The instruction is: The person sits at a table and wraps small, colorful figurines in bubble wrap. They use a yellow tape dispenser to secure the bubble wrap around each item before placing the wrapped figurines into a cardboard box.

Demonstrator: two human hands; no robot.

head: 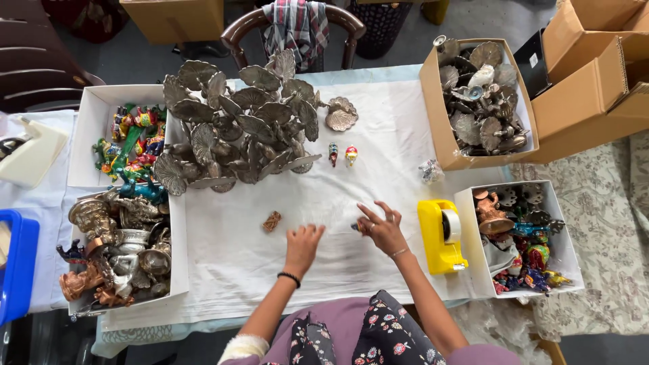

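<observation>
My left hand (pixel 302 245) rests palm down on the white cloth (pixel 378 122), fingers loosely curled, holding nothing that I can see. My right hand (pixel 382 228) hovers beside it with fingers spread, pinching a small dark piece at its left edge. A small brown figurine (pixel 272 221) lies on the cloth left of my left hand. Two tiny painted figures (pixel 342 155) stand further up the cloth. A big heap of silver metal leaf-shaped pieces (pixel 240 125) fills the far middle.
A yellow tape dispenser (pixel 441 236) sits right of my right hand. White boxes hold painted figures (pixel 133 145), metal figurines (pixel 118 253) on the left and mixed ornaments (pixel 520 240) on the right. A cardboard box of silver pieces (pixel 481 94) stands far right. A chair (pixel 294 30) is behind the table.
</observation>
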